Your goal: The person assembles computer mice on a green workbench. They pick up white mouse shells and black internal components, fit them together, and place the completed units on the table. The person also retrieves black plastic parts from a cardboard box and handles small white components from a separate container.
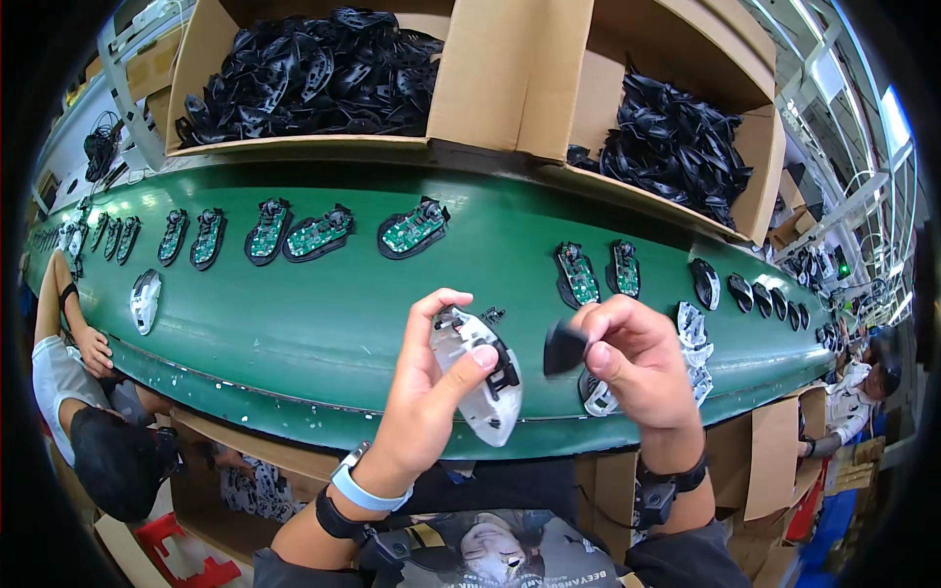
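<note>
My left hand point(431, 377) is closed round a white mouse shell point(487, 407), its thumb pressing on the black frame inside it. To the right, my right hand point(637, 358) pinches a dark, curved plastic piece point(563, 350) between thumb and fingers. The two parts are apart, a short gap between them. Just beyond the shell lies a small dark part point(493, 316) on the green conveyor belt point(294, 333). White shells point(693, 333) lie beside my right hand, and another white part point(596, 394) is partly hidden behind it.
Cardboard boxes of black plastic parts point(314, 73) point(676, 147) stand along the far edge. Mouse bases with green circuit boards point(414, 231) point(576, 272) sit on the belt. Finished-looking mice point(706, 284) line the right. One co-worker point(78, 392) sits at left, another point(853, 397) at right.
</note>
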The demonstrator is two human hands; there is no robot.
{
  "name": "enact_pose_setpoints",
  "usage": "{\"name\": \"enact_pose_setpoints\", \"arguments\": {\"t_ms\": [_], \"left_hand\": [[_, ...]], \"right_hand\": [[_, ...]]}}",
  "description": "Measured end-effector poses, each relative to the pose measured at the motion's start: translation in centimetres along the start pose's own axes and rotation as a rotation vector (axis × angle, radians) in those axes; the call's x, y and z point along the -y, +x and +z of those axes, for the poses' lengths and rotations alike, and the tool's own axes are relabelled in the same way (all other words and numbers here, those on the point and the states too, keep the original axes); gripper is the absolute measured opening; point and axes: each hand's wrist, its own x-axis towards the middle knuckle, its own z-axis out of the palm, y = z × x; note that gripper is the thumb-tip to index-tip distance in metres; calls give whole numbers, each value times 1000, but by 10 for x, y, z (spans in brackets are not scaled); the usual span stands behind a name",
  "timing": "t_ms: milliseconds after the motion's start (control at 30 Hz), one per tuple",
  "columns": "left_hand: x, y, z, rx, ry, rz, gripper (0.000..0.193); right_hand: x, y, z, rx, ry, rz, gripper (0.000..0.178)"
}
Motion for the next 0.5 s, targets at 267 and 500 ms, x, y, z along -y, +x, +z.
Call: {"name": "enact_pose_setpoints", "arguments": {"t_ms": [267, 500], "left_hand": [[3, 6, -11, 226, -435, -253, 54], [21, -3, -8, 120, -996, -300, 58]], "right_hand": [[27, 1, 3, 205, -286, 39, 41], [-2, 1, 9, 277, -274, -184, 36]]}}
